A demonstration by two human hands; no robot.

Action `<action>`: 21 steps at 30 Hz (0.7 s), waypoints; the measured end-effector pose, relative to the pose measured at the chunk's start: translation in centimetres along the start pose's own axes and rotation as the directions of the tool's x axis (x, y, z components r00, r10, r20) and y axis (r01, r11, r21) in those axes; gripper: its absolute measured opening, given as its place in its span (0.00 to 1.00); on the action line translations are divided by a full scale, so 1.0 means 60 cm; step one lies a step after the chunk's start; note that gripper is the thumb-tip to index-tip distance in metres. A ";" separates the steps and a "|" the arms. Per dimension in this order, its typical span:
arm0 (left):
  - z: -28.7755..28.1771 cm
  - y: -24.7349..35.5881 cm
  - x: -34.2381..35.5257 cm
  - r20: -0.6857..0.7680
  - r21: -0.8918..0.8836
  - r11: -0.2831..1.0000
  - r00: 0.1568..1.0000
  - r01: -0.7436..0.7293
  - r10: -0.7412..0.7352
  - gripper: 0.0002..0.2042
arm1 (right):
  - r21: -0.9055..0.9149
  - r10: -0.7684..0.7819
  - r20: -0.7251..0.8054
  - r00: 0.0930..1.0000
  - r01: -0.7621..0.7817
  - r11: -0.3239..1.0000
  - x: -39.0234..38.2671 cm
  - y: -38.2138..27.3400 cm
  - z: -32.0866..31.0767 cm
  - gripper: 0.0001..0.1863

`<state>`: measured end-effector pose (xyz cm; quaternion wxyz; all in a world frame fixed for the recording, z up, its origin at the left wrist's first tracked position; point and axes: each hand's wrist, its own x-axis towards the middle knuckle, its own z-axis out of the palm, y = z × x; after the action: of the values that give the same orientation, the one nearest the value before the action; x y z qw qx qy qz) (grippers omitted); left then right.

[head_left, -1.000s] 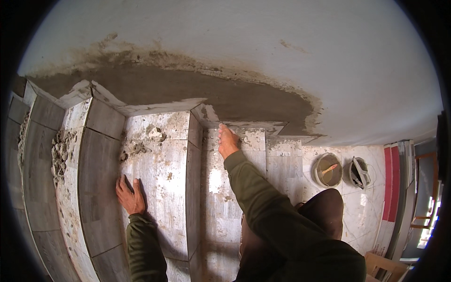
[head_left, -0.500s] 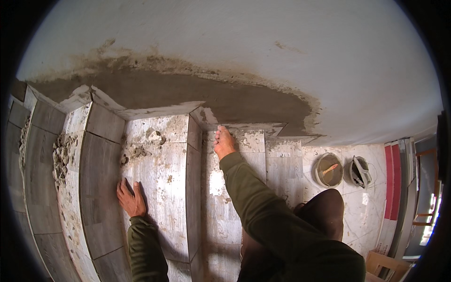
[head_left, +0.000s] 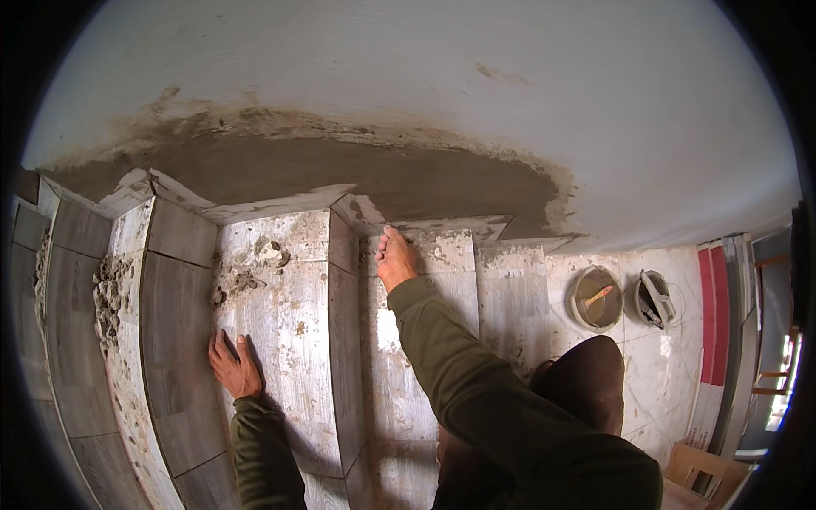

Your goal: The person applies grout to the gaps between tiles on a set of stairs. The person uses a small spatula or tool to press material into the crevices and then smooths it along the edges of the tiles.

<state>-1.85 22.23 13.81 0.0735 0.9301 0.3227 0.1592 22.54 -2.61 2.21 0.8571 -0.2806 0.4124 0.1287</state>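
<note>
My left hand rests on a grey wood-look tiled stair tread, its fingers stretched and apart near the foot of the riser. On the lower tread, my right hand is closed, its curled fingertips close to the base of the tiled skirting. Whatever those fingers hold, if anything, is hidden. Above the skirting runs a brown band of smoothed mortar along the white wall. Pale smears mark the stepped skirting pieces.
Mortar crumbs litter the upper treads, with more lumps by the wall. On the marble-look floor stand a bucket with a brush and a bucket with tools. A cardboard box sits lower right.
The view has shifted slightly, so the stairs and wall sit a little farther left. Both hands stay at nearly the same spots on the treads.
</note>
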 end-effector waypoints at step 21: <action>-0.004 0.010 -0.002 -0.022 -0.009 0.999 0.999 -0.046 0.046 0.27 | 0.025 -0.061 -0.067 0.996 0.063 0.998 -0.004 0.006 0.020 0.06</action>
<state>-1.65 21.69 14.17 0.0706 0.9352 0.3012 0.1724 22.94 -1.62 2.87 0.8502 -0.2859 0.4334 0.0872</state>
